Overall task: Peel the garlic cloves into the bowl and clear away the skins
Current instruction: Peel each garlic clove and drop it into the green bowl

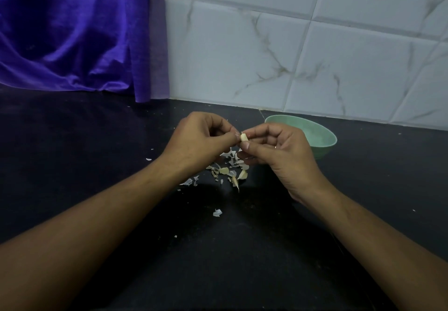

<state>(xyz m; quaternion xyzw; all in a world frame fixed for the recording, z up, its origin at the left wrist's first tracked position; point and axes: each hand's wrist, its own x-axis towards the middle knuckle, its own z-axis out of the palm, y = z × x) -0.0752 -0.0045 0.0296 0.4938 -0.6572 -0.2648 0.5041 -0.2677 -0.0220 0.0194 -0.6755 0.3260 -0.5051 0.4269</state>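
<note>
Evidently the job is running somewhere in its middle. The left hand (201,138) and right hand (278,148) are both curling their fingertips round one clove (244,137), pinching it between them above the dark, speckled worktop (97,165). The clove is showing smooth, pale and glossy, so it is looking nearly bare. Skins (230,162), thin, papery and curled, are lying scattered at 6 o'clock from it, with a few flakes straying toward 8 o'clock. A few plumper pieces (224,171) among them are possibly waiting as unpeeled garlic. The bowl (324,138), round, mint-green and matte, is sitting at 3 o'clock, just behind the right hand; I cannot tell what it is holding. Dropping this clove in and sweeping up the skins are, I judge, remaining.
</note>
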